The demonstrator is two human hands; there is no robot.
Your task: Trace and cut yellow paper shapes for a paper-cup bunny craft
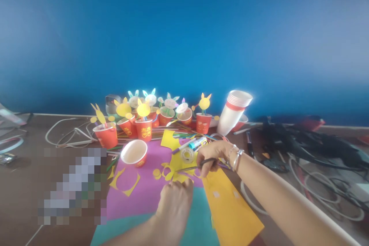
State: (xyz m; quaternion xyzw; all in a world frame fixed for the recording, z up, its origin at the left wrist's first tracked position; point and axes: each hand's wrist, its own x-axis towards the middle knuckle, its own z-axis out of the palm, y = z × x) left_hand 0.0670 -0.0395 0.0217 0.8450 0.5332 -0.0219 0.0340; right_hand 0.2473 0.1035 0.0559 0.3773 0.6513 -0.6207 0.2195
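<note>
My right hand (211,154), with bracelets on its wrist, is closed around a pair of scissors (187,168) whose blades point left. Just below the blades, my left hand (176,196) is curled at a piece of yellow paper (181,177); its fingertips are hidden. Yellow cut-outs lie beside the blades, among them a small disc (156,173). A scrap with a round hole (127,191) rests on the purple sheet (129,208). Behind the scissors are a tape roll (187,155) and a glue stick (197,143).
A paper cup (134,153) stands on the purple sheet. Behind it are several red cups with paper animal heads (143,109). Stacked white cups (233,113) lean at the back right. Teal (198,219) and orange (230,207) sheets lie in front. Cables (323,188) and dark clutter sit right.
</note>
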